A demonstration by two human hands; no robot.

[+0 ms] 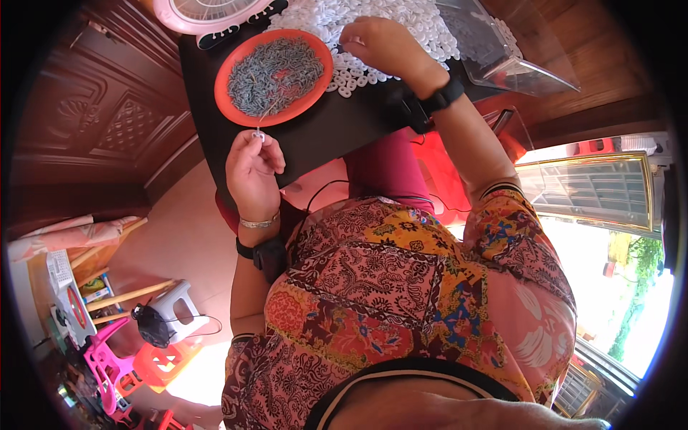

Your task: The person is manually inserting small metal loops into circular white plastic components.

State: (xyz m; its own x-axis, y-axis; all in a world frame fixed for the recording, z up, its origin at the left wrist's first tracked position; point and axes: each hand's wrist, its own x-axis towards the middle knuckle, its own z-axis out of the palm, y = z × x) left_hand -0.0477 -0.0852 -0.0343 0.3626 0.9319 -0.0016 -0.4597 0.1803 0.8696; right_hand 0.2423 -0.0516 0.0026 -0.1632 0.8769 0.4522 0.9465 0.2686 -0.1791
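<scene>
Near the front edge of the dark table (304, 140), my left hand (252, 168) pinches a small white plastic piece (259, 136) between thumb and fingertips. The piece looks oval, with holes. Just beyond it stands an orange-red plate (223, 93), full of small grey screws (276, 72). Over a big heap of similar white pieces (423, 29), my right hand (387, 46) is closed, its fingertips curled together at the heap's left side. Whatever those fingertips hold is too small to make out.
A clear plastic bin (530, 75) lies at the table's right, by the heap. A pink fan (208, 16) stands at the far left. Below left are a grey stool (175, 312) and a pink chair (107, 365). Carved brown wood panelling (93, 107) borders the table's left.
</scene>
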